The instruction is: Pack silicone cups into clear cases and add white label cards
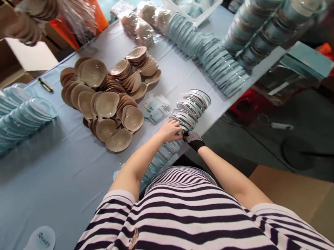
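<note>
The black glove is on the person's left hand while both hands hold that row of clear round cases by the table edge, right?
Not quite. The head view shows the black glove on the right hand, not the left. The left hand is bare. Both hands are indeed at the row of clear round cases by the edge of the blue table.

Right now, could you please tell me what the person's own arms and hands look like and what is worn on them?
The left hand is bare. The right hand wears a dark knitted glove ending at the wrist. Both forearms are uncovered; short black-and-white striped sleeves cover the upper arms.
</note>
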### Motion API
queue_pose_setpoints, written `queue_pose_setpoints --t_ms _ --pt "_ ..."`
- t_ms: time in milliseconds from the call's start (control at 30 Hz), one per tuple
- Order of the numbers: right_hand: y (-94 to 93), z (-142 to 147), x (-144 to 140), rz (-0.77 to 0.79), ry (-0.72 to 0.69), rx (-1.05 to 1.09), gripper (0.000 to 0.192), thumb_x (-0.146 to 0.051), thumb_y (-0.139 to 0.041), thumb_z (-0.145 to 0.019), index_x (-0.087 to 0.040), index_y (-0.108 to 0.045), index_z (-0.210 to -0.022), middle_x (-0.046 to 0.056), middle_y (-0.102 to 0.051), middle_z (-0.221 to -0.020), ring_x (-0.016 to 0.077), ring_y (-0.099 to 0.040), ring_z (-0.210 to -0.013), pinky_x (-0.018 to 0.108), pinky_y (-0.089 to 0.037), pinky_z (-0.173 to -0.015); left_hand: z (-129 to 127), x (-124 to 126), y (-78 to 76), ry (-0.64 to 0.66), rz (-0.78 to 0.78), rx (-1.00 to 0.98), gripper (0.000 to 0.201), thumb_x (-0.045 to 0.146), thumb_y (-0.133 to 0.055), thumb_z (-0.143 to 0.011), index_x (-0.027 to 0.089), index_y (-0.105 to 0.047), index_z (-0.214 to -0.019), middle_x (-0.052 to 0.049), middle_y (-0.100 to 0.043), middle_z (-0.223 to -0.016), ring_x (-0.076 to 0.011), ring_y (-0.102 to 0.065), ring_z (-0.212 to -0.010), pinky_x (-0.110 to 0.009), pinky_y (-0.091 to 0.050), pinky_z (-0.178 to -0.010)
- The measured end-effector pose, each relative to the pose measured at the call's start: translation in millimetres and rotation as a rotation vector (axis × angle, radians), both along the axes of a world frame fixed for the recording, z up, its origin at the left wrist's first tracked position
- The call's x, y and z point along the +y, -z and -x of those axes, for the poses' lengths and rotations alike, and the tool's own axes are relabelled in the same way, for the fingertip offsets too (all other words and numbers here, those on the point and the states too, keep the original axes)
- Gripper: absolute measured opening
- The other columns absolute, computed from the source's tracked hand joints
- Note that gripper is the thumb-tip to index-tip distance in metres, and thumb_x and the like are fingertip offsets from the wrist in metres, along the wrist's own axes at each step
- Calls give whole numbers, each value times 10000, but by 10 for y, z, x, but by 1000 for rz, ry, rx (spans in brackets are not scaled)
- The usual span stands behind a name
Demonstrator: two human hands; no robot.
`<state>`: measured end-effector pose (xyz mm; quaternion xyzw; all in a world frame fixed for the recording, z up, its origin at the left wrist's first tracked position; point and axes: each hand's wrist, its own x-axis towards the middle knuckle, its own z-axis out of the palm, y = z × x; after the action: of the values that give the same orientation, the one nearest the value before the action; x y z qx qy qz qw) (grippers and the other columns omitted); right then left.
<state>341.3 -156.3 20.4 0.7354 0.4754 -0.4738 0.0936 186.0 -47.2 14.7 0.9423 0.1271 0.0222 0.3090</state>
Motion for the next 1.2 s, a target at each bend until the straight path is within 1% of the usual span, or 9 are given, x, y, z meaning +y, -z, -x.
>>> queue_pose_setpoints --t_ms 200,367,567,667,767,867,967,1100,1200 --pt "-184 -156 97 48 -341 96 292 -283 -479 -930 -188 -676 -1124 106 -720 -1123 207 -677 -1005 265 -478 -803 -41 147 5 39 49 58 276 469 -661 -801 219 -690 -915 -64 -703 -902 -239 -594 -926 -398 -387 -886" --pt "-310 -367 484 119 -597 165 243 -353 -608 -855 -231 -696 -1046 80 -737 -1072 241 -688 -972 284 -471 -751 -152 266 -107 56 45 115 226 430 -704 -774 215 -717 -842 -93 -707 -969 -264 -597 -982 -415 -419 -885" --pt "-462 -194 1589 -137 -728 152 327 -437 -448 -958 -249 -705 -1028 71 -750 -1014 229 -693 -954 295 -462 -765 563 -301 -519 -565 94 271 603 462 -661 -823 288 -523 -1384 -107 -442 -1503 -321 -316 -1435 -554 -224 -1182" --pt "-196 363 2192 -319 -651 199 376 -458 -495 -933 -250 -623 -1219 67 -714 -1167 216 -668 -1050 297 -467 -843 886 -703 -593 -802 182 528 854 582 -686 -760 284 -377 -1497 -146 -335 -1572 -374 -242 -1471 -637 -182 -1178" --pt "213 1015 2563 -232 -653 124 517 -535 -544 -878 -186 -606 -1255 134 -696 -1188 269 -661 -1061 351 -485 -844 971 -826 -523 -830 243 613 888 612 -688 -746 284 -365 -1505 -154 -363 -1557 -378 -297 -1450 -626 -230 -1168" --pt "511 1411 2684 -157 -711 113 396 -432 -523 -897 -158 -684 -1133 159 -709 -1139 290 -673 -1023 362 -491 -811 951 -691 -415 -808 258 533 854 620 -681 -754 274 -404 -1484 -143 -402 -1538 -366 -326 -1438 -600 -242 -1175" --pt "556 1490 2646 -201 -725 123 328 -299 -465 -914 -158 -704 -1090 163 -713 -1122 289 -679 -1001 356 -489 -793 1003 -454 -309 -945 274 390 742 589 -624 -825 268 -422 -1463 -122 -427 -1525 -316 -333 -1444 -558 -223 -1198" --pt "243 1408 2489 -354 -721 210 344 -306 -442 -928 -188 -658 -1169 128 -696 -1176 259 -654 -1063 322 -480 -841 1344 -88 -183 -1543 128 270 812 450 -654 -844 150 -302 -1512 -197 -272 -1588 -309 -194 -1501 -498 -217 -1206" --pt "-89 1300 2369 -604 -635 424 290 -309 -490 -895 -182 -671 -1083 113 -720 -1077 240 -666 -996 307 -487 -847 1710 162 -236 -1599 160 250 608 390 -628 -867 155 -471 -1405 -165 -461 -1487 -315 -214 -1492 -529 -187 -1201"
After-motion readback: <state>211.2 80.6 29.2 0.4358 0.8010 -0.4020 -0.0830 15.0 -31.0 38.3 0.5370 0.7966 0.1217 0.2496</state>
